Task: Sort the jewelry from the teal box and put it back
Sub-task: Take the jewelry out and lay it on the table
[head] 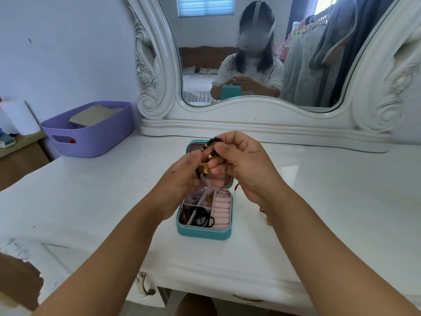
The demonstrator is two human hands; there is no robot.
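a home bedroom: ornate white dressing table (91,201), carved mirror (159,65), reflected bed (196,85), hanging clothes (319,53)

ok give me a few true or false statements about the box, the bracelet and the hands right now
1. Both hands hold the beaded bracelet above the teal box. True.
2. The box lid is closed. False: it stands open.
3. Black hair ties lie in the box's front left compartment. True.
4. The purple basket sits right of the box. False: it is to the left, further back.
5. The left hand rests flat on the table. False: it is raised, its fingers on the bracelet.
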